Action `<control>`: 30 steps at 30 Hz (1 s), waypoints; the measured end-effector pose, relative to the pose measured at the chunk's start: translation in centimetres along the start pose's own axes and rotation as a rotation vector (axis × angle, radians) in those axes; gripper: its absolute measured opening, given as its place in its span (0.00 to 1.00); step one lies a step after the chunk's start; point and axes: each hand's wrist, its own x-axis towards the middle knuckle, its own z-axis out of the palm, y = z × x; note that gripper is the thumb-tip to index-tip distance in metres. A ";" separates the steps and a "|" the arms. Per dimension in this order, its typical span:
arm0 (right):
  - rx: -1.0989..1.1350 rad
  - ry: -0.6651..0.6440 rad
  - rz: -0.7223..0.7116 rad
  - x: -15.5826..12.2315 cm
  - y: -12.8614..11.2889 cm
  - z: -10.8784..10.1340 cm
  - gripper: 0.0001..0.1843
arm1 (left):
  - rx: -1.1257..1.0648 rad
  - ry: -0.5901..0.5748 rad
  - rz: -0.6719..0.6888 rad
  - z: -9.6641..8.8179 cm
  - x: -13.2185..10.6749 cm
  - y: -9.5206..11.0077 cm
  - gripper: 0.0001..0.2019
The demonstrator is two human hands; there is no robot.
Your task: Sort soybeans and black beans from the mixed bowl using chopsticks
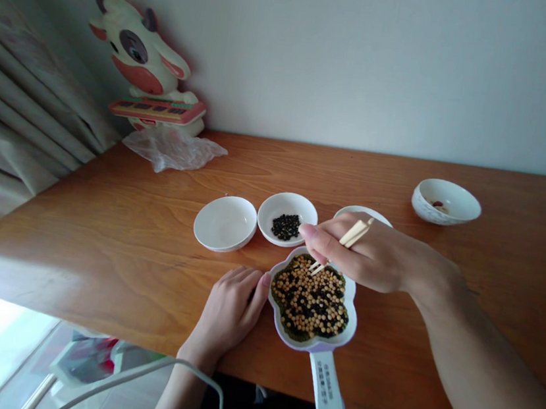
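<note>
A white and lilac flower-shaped scoop [348, 326] with a lettered handle lies near the table's front edge, holding pale yellow beans mixed with dark ones. My left hand [230, 309] rests on the table at its left side, fingers curled, with the thumb against its rim. Wooden chopsticks [356, 233] are gripped in my right hand [371, 256], their tips down among the beans. Just beyond, a white bowl [280, 204] contains small dark beans. To its left stands a white bowl [225, 222] with nothing visible inside. My right hand partly hides another white bowl [364, 212].
A patterned bowl [445, 202] with a few small bits inside stands at the back right. Against the wall is a cow-shaped toy keyboard [160, 110], with a crumpled plastic bag [175, 149] before it. A grey cable [148, 367] crosses near my left forearm. Curtains [10, 112] hang left.
</note>
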 end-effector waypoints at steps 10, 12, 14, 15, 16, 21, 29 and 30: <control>0.036 -0.007 -0.018 0.1 0.1 0.1 0.35 | 0.017 0.008 0.003 0.0 0.0 0.0 0.18; 0.039 -0.011 -0.025 0.1 0.1 0.1 0.35 | 0.020 0.014 0.005 0.0 0.1 0.0 0.18; 0.033 -0.009 -0.024 0.1 0.1 0.1 0.35 | 0.021 0.018 0.008 0.0 0.1 0.1 0.19; 0.032 -0.008 -0.019 0.2 0.1 0.2 0.35 | 0.019 0.017 0.008 0.0 0.1 0.1 0.19; 0.031 -0.006 -0.012 0.2 0.1 0.2 0.36 | 0.016 0.015 0.006 0.0 0.1 0.1 0.19; 0.031 -0.004 0.009 0.2 0.3 0.3 0.36 | 0.002 -0.001 0.000 0.0 0.0 0.1 0.19; 0.024 0.002 0.019 0.3 0.2 0.3 0.35 | -0.001 0.000 -0.006 0.0 0.0 0.0 0.18; 0.017 0.007 0.010 0.3 0.2 0.3 0.35 | -0.002 -0.001 -0.006 0.0 0.0 0.0 0.18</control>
